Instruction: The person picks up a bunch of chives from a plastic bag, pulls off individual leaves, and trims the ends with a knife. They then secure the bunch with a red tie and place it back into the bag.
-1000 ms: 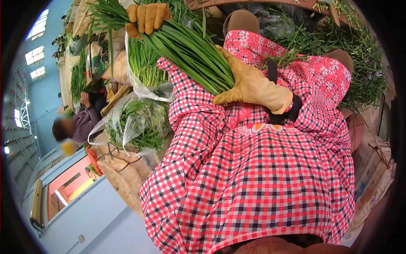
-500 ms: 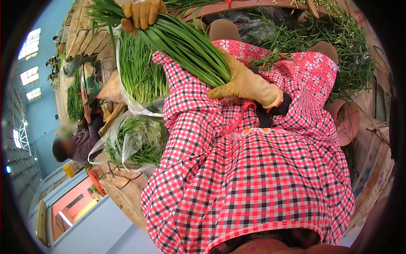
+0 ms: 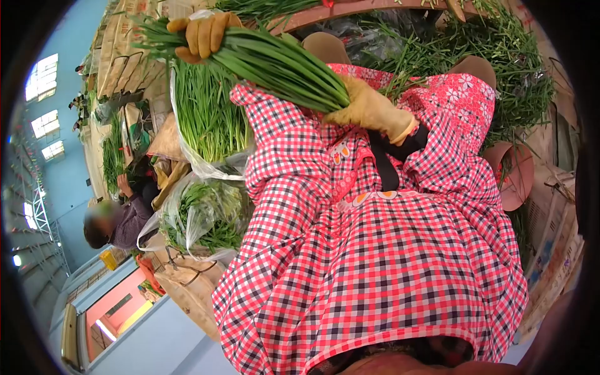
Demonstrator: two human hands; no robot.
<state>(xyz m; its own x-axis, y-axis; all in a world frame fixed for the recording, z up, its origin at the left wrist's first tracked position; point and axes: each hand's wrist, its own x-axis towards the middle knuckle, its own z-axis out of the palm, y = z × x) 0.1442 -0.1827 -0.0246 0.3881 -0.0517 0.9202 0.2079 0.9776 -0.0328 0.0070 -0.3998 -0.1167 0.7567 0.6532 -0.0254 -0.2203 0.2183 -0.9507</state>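
A: Where's the bunch of long green leaves?

B: Held up above the checked smock, slanting between both hands. The gloved left hand is closed around it near the leafy end, and the gloved right hand is clamped on the other end.

A: Anything near it?

B: Just below the left hand there's an open plastic bag of upright greens. Nearer the smock's sleeve sits a second bag with leafy greens inside.

A: And past the knees?

B: A loose heap of green stalks, with some scraps on the smock's flowered part — and a pink, rounded thing below the heap, maybe a container, though the view is poor there. Another person sits off to the left, well apart.
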